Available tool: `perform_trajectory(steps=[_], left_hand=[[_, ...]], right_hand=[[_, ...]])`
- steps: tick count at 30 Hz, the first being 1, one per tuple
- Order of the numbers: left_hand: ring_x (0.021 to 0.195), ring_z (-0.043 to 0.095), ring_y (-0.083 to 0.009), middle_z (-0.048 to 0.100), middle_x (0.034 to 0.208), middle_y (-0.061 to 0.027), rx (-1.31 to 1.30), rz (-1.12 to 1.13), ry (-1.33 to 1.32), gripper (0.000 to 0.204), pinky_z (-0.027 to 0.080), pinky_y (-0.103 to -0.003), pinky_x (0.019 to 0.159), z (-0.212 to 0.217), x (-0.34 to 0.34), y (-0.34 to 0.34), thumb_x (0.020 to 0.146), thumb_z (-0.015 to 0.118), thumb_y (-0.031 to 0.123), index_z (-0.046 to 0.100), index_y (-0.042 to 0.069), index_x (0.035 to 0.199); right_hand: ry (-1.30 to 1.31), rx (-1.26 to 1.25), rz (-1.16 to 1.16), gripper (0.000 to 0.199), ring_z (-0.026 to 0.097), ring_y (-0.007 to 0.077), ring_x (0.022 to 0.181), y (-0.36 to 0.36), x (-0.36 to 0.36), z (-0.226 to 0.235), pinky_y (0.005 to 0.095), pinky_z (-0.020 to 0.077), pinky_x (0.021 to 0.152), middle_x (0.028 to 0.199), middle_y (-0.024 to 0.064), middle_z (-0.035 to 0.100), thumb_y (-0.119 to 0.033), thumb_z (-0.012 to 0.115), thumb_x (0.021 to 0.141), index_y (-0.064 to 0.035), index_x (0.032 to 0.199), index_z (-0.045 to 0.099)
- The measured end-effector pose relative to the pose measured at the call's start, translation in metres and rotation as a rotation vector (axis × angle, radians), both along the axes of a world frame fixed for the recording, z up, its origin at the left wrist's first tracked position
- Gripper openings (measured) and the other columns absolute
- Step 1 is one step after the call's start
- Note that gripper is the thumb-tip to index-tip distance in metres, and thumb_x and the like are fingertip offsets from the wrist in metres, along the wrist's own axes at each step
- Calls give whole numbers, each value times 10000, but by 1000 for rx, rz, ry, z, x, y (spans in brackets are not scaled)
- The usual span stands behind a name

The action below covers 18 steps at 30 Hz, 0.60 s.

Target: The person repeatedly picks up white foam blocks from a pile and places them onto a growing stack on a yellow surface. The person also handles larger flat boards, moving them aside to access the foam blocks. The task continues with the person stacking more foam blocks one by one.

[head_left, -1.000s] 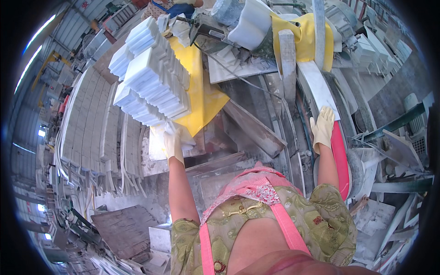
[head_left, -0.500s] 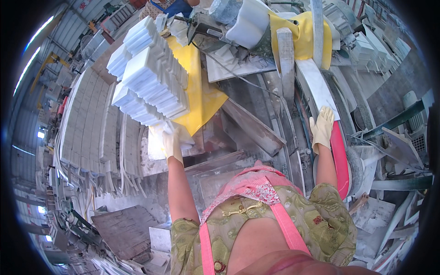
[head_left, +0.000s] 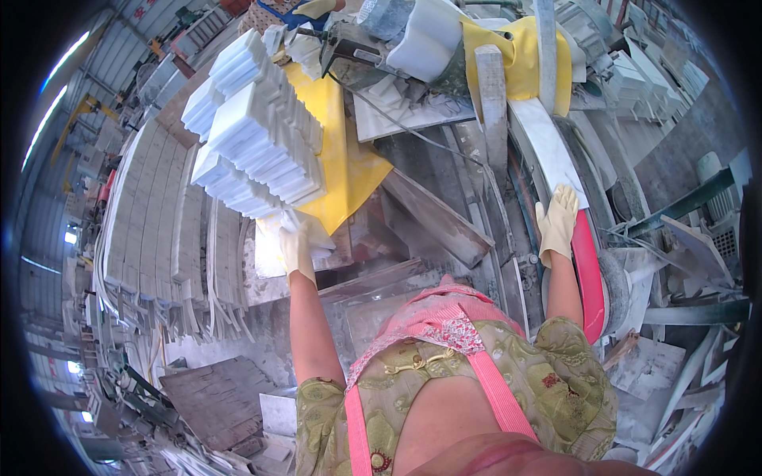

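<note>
1. Marble strip [head_left: 546, 147] lies under and ahead of the right hand [head_left: 559, 223], palm flat, fingers extended, gripping nothing.
2. Left hand [head_left: 295, 244] rests at white slabs [head_left: 269, 247] (openness and grip: cannot tell); a tug might topple the stack [head_left: 258, 123] just ahead.

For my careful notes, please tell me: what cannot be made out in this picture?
All in the head view:
- Cream-gloved left hand: exact grip unclear, blurred against the white stone piece.
- Cream-gloved right hand: palm hidden by the back of the hand.
- Long white marble strip: far end seemingly hidden by the draped yellow sheet.
- Co-worker in blue: head cut off by the upper edge.
</note>
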<state>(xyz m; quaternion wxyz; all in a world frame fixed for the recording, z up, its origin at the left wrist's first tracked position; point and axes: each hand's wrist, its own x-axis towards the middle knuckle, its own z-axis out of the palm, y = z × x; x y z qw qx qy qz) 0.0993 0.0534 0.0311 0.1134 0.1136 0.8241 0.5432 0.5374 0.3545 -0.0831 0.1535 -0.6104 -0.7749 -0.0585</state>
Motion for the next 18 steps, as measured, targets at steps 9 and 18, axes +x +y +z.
perform_trajectory(steps=[9, 18], left_hand=[[899, 676, -328, 645, 1096, -245, -35, 6, -15, 584, 559, -419, 744, -8, -10, -1, 817, 729, 245, 523, -108, 1234], [1041, 636, -303, 615, 1222, -173, -27, -10, -130, 625, 531, -432, 844, -25, -23, -4, 844, 691, 300, 491, 16, 1364]], right_hand=[[13, -13, -7, 738, 311, 391, 1477, -6, 4, 1, 447, 179, 1255, 1557, 267, 386, -349, 643, 916, 44, 1491, 399], [13, -72, -37, 724, 323, 394, 1473, -9, 6, 3, 450, 187, 1252, 1548, 268, 400, -362, 630, 927, 45, 1484, 412]])
